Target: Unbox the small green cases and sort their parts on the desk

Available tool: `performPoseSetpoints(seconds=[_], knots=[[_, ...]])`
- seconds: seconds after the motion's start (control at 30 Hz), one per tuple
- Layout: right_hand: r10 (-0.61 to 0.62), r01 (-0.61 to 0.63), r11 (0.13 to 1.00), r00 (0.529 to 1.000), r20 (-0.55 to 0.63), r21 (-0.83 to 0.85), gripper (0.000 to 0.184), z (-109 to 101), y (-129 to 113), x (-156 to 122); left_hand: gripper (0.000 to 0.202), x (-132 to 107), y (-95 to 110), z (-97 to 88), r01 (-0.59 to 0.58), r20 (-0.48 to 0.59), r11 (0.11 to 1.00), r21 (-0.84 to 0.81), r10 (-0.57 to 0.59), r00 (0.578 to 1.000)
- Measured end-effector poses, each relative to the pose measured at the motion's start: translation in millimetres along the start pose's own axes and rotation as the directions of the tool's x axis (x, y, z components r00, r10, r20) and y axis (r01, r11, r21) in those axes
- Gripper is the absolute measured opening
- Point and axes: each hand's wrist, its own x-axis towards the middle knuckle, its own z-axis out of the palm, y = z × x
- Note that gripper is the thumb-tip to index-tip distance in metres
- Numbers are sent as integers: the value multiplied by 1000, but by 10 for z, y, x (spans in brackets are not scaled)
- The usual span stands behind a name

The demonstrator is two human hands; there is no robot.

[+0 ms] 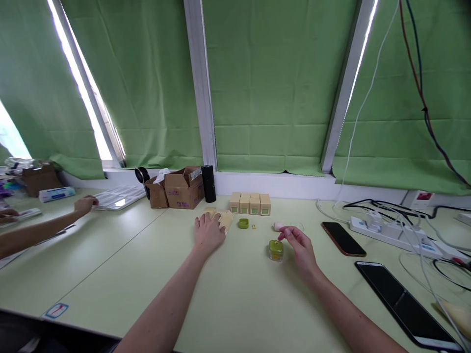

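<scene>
My left hand (pixel 209 234) lies palm down with its fingers spread over flat tan card pieces (pixel 227 221). My right hand (pixel 300 247) has thumb and forefinger pinched together just above and right of a small clear jar with a green lid (pixel 275 249). What sits between those fingertips, if anything, is too small to make out. Behind them lies a small pale pink roll (pixel 277 226), with a thin clear loop (pixel 297 226) beside the knuckles. Between the hands rest a green square lid (pixel 243 223) and a tiny yellowish piece (pixel 253 226).
Several small tan boxes (pixel 250 204) stand in a row at the back. Left of them are a black cylinder (pixel 208 184) and an open carton (pixel 184 189). Phone (pixel 343 239), tablet (pixel 405 304) and power strip (pixel 395 235) lie right. Another person's arm (pixel 44 228) reaches in at left.
</scene>
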Motion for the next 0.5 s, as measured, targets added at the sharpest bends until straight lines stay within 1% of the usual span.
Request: performPoseSetpoints(seconds=[0.37, 0.43, 0.5], knots=[[-4, 4, 1000, 1000, 17, -20, 49, -9, 56, 4, 49, -23, 57, -21, -1, -23, 1000, 28, 1, 1000], [-15, 16, 999, 999, 31, -49, 48, -17, 73, 11, 50, -25, 61, -23, 0, -19, 1000, 22, 1, 1000], [-33, 39, 990, 998, 49, -132, 45, -42, 79, 22, 50, -29, 67, -28, 0, -18, 1000, 14, 0, 1000]])
